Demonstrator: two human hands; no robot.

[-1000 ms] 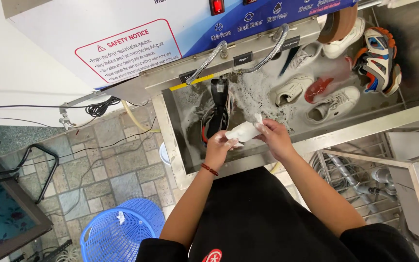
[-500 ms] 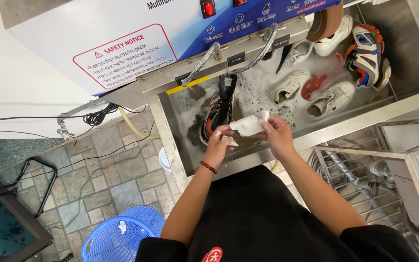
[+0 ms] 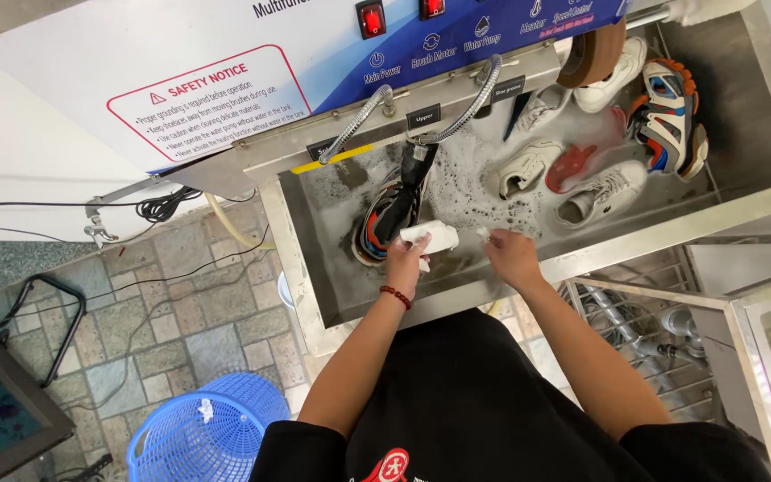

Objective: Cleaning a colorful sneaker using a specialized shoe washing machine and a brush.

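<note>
Nearest me, low left, I see a blue basket (image 3: 209,435) on the tiled floor (image 3: 180,312) with a small white scrap inside it. Just past my black shirt is the near rim of the steel tank (image 3: 310,277), soapy inside.

My left hand (image 3: 406,259) is closed around a white cloth (image 3: 432,236) — the wad sits over the near part of the tank, its long axis running left to right, the free end pointing right and a little far. A red bead bracelet (image 3: 395,295) circles that wrist. My right hand (image 3: 510,254) is just right of the cloth and apart from it; the fingers curl loosely and pinch a tiny white bit at the tips, though I cannot tell how firmly.

Just beyond the cloth lies a dark shoe (image 3: 387,219) with orange and blue edging, long axis near-left to far-right, under two hoses (image 3: 421,112). Further right in the suds are white shoes (image 3: 564,174), a red insole (image 3: 567,167) and, far right, a multicoloured sneaker (image 3: 671,116).

Farthest off is the machine's sloped panel: a white rectangular notice (image 3: 207,105) with a red border and a red warning triangle at left, and a blue band (image 3: 493,36) with white icons and two red switches (image 3: 370,18) at right.
</note>
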